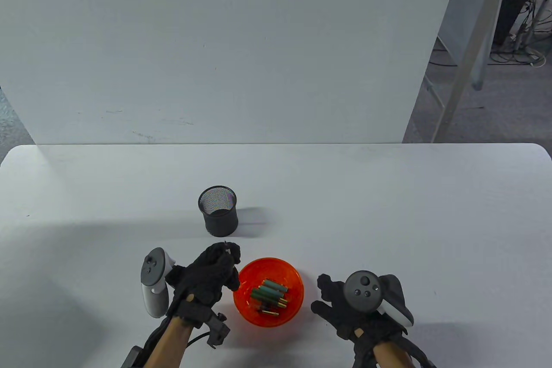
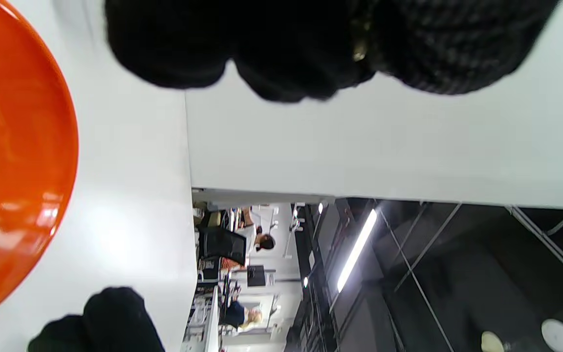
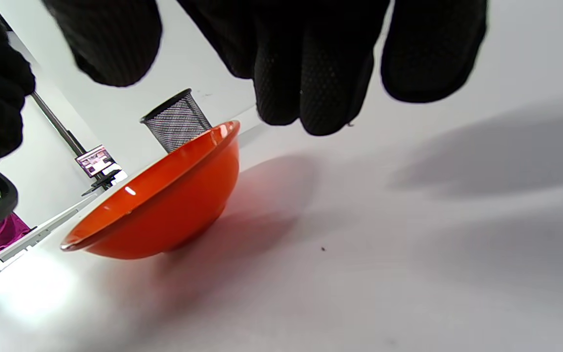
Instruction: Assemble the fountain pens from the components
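Observation:
An orange bowl (image 1: 243, 274) near the table's front edge holds several green pen barrels with brass ends (image 1: 269, 292). My left hand (image 1: 226, 258) is just left of the bowl, above the table, with its fingers (image 2: 286, 49) curled tight. A small brass glint (image 2: 358, 49) shows between them, so it grips a small pen part that is mostly hidden. My right hand (image 1: 330, 294) is to the right of the bowl. Its fingers (image 3: 311, 73) hang spread and empty a little above the table. The bowl also shows in the right wrist view (image 3: 164, 205) and the left wrist view (image 2: 12, 171).
A black mesh pen cup (image 1: 218, 212) stands upright behind the bowl, slightly left, and also shows in the right wrist view (image 3: 176, 122). A white panel (image 1: 215, 48) stands along the table's far edge.

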`<state>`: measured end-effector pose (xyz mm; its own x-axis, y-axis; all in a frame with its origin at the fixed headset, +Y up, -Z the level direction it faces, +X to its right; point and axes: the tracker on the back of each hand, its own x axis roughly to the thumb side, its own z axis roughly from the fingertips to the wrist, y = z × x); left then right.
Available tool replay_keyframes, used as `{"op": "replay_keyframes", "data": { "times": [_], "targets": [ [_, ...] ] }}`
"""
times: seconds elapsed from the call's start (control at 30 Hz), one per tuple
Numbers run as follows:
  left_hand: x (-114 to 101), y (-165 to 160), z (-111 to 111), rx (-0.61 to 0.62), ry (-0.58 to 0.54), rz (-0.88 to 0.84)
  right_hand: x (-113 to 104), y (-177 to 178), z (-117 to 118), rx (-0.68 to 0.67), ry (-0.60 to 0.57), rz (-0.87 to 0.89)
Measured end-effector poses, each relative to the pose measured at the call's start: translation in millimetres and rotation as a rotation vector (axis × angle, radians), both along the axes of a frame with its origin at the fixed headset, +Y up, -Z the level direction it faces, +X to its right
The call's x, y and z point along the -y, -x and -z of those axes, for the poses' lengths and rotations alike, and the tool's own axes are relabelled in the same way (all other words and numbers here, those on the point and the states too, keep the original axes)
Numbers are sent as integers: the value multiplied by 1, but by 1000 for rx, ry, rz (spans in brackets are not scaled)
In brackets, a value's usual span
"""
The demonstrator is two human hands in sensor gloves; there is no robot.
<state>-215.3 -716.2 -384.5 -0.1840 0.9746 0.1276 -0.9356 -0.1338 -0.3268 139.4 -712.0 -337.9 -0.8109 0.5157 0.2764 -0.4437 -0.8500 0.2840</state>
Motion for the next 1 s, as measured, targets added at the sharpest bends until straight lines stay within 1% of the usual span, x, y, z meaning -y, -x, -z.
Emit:
{"op": "replay_keyframes", "data": {
  "times": [0.1,0.17,0.2,0.3,0.4,0.53,0.7,0.77,0.83,0.9,1.0],
  "targets": [
    [7,7,2,-28,45,-60,-7,7,-3,-23,-47,-9],
    [9,7,4,9,73,-97,-13,13,-6,-47,-91,-40],
    [9,7,3,10,68,-94,-16,17,-7,-58,-125,-65],
    [6,7,1,-45,45,-59,-24,30,-8,-87,-181,-125],
    [8,7,0,-55,53,-85,-30,45,-7,-121,-218,-160],
    [9,11,-2,-106,66,-153,-39,70,3,-138,-269,-240],
    [9,18,-4,-136,71,-188,-48,107,23,-168,-257,-302],
    [8,20,-4,-143,70,-189,-47,124,30,-204,-250,-348],
    [7,21,-5,-150,74,-217,-42,139,34,-243,-253,-426],
    [5,21,-5,-141,66,-227,-32,152,36,-292,-256,-524],
    [2,20,-6,-132,48,-221,-20,164,36,-335,-231,-575]
  ]
}}
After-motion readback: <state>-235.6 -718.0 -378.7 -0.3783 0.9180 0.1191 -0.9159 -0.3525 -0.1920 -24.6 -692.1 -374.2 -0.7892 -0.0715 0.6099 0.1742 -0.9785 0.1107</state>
